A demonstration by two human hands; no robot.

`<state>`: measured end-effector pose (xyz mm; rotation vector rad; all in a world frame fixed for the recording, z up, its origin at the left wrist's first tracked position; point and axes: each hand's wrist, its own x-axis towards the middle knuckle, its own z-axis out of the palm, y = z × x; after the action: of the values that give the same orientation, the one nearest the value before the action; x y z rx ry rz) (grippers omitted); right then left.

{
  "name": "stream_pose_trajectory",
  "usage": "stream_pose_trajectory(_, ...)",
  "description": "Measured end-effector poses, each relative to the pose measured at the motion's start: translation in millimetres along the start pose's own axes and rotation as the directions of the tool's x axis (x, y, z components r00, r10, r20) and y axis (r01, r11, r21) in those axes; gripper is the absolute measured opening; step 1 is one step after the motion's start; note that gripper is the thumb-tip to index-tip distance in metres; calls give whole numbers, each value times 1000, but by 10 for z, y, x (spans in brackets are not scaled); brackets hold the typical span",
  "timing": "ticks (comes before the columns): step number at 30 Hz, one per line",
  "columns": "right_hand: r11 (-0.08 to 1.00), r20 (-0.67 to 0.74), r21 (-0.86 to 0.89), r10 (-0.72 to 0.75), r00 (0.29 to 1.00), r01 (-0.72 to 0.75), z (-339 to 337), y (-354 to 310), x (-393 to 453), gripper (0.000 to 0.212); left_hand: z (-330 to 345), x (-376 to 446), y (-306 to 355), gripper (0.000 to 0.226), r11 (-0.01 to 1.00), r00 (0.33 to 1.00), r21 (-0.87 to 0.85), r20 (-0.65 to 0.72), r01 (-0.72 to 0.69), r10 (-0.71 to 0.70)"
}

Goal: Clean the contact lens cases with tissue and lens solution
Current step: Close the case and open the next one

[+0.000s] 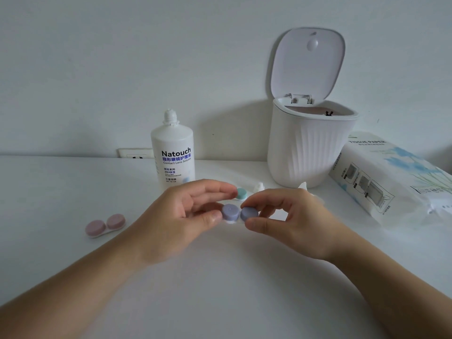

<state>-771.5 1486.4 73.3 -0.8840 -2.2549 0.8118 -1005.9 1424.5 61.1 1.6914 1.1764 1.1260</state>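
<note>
Now both hands pinch the purple lens case [239, 213] above the tabletop [220, 277].
Left hand [182, 212] pinches its left cap, right hand [288, 216] its right cap; pink case [105, 225] lies well left, solution bottle [173, 152] behind.

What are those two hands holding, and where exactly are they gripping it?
A purple lens case. The left hand pinches its left cap, and the right hand pinches its right cap.

white bin [305, 152], lid up | wall socket [135, 153] | white table [61, 192]
</note>
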Motion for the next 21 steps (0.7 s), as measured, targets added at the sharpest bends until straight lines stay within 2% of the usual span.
stream_pose_trajectory(3,1000,-9,1,8,1000,-8,-9,-7,-4,15,25,17,-5,44,999,996,45,-88,-7,11)
stream_pose_trajectory(6,1000,9,10,5,1000,-5,-11,-10,2,14,77,28,-3,17,998,984,60,-177,11,0)
stream_pose_trajectory(10,1000,35,20,4,999,-5,-8,-5,7,14,93,17,-44,47,986,988,162,-155,39,-14)
stream_pose_trajectory(15,1000,44,24,-5,999,4,-5,-1,11,14,88,22,-75,39,973,993,230,-114,2,25)
stream_pose_trajectory(18,999,36,32,-1,999,-1,-6,8,7,14,77,-4,-83,54,968,999,250,-51,28,-16)
stream_pose_trajectory(21,1000,30,25,5,1000,-6,-1,14,6,14,86,-4,-75,62,967,994,250,-109,45,-18)
